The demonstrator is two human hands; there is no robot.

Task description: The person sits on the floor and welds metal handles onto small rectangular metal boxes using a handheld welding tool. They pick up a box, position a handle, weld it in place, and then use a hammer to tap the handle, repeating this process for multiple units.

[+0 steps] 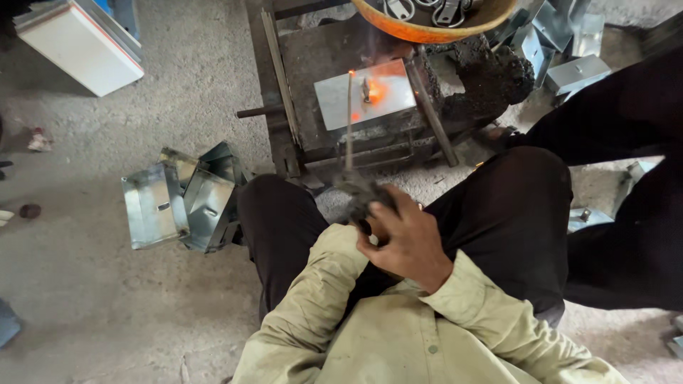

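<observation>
My right hand (405,242) is closed around the dark holder (359,195), fingers wrapped over its grip between my knees. Out of the front of it, away from me, the rod (349,121) runs straight up to a glowing tip. Just beyond that tip lies the plate (364,94), a flat grey sheet on the stand (341,146), with an orange glow and a wisp of smoke on it – rod tip and plate look close, but whether they touch I cannot tell.

I judge the rod thin, stiff and light, and hot at the far end, so the only sane place to hold is back here at the holder. The holder itself looks chunky and rough, not slippery, and blurred in my grip.

My left hand I cannot find – the left sleeve (313,299) runs in under my right wrist and the hand is covered, so open or closed I cannot say.

To the left of my grip lies a heap of folded metal boxes (181,203) on the floor. Past the plate, an orange bowl (427,32) of metal parts is cut off by the top edge. To the right a dark-clothed leg (626,178) of someone else, partly out of frame
</observation>
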